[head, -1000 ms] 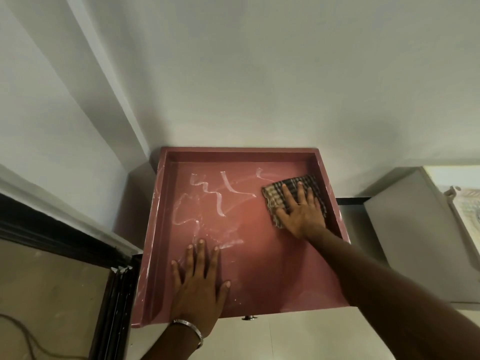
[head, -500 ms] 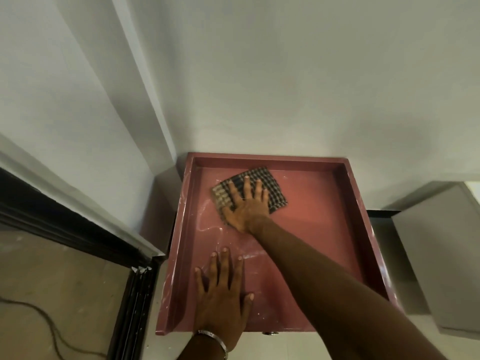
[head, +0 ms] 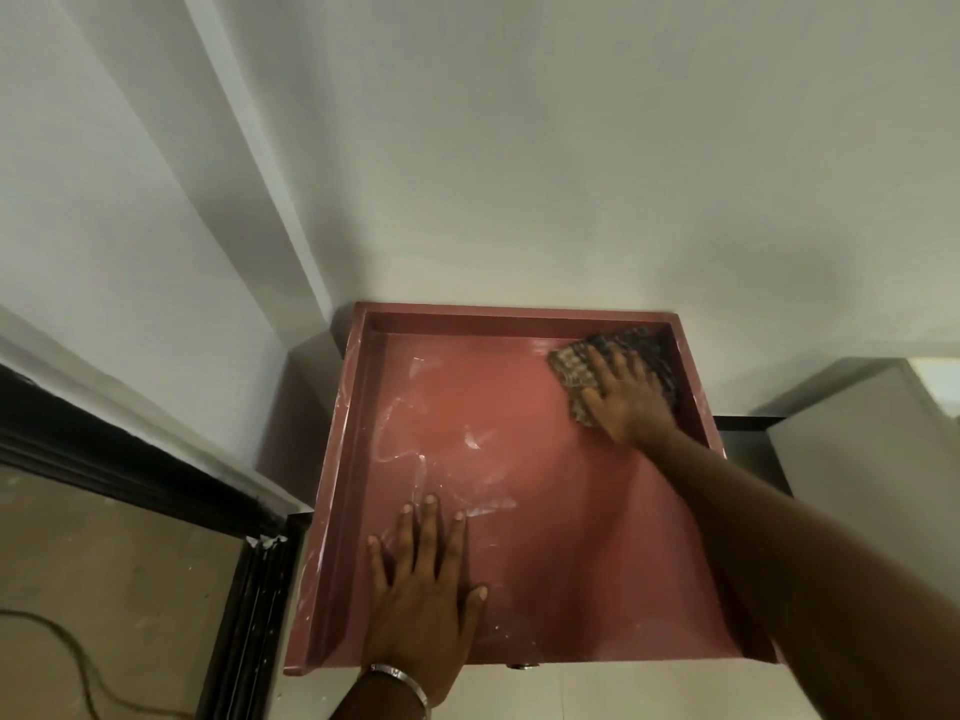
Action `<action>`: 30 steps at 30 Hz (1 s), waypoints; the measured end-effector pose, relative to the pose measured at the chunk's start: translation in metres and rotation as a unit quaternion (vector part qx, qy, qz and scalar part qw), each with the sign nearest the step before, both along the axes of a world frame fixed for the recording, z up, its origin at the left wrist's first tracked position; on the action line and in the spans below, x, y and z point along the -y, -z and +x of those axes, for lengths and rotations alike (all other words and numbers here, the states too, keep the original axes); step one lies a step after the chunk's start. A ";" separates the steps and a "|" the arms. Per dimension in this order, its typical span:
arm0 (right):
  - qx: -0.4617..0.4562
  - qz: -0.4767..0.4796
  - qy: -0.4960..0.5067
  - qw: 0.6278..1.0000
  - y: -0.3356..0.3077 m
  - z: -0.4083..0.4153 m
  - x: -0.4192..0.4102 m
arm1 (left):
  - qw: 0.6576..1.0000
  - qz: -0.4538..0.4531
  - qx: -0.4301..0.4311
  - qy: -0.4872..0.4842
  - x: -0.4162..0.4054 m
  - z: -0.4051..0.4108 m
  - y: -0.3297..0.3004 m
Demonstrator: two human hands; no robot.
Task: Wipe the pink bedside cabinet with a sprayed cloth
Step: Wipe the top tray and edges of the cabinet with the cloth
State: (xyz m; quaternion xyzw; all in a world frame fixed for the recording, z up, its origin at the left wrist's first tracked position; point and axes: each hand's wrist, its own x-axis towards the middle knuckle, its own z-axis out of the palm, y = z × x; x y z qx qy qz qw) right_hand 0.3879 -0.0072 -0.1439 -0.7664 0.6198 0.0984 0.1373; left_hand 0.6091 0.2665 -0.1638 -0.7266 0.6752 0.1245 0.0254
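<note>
The pink bedside cabinet point(head: 571, 537) stands against the white wall, and I look down on its rimmed top. White streaks of spray lie across its left half. A checked cloth point(head: 571, 368) lies in the far right corner of the top. My right hand point(head: 628, 402) presses flat on the cloth with straight fingers. My left hand point(head: 421, 600) rests flat on the near left part of the top, fingers spread. A metal bangle sits on that wrist.
A black-framed mirror or glass panel point(head: 249, 579) leans at the left of the cabinet. A grey-white piece of furniture point(head: 857, 459) stands to the right. A small metal knob point(head: 522, 666) shows under the front edge. A cable lies on the floor at the lower left.
My right hand slid the cloth from the right side to the far left and now back to the far right corner. The streaks are thinner. My left hand has stayed put.
</note>
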 end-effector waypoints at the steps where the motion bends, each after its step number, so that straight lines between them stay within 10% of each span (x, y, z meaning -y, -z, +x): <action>1: 0.008 0.000 0.019 1.000 0.000 -0.010 0.000 | 1.000 0.001 -0.002 0.001 0.000 0.000 -0.001; 8: 0.014 0.034 0.092 0.995 -0.005 0.047 -0.005 | 1.000 0.007 -0.021 -0.008 0.000 -0.001 -0.006; 19: 0.045 0.068 -0.173 0.982 -0.003 0.224 -0.064 | 0.999 0.025 -0.040 -0.017 0.002 -0.003 -0.010; 25: 0.028 0.046 -0.274 0.960 -0.004 0.185 -0.064 | 0.999 0.020 -0.031 -0.017 0.001 -0.003 -0.009; 30: 0.020 0.024 -0.143 0.989 0.005 0.098 -0.047 | 0.999 0.013 -0.040 -0.019 0.000 -0.002 -0.010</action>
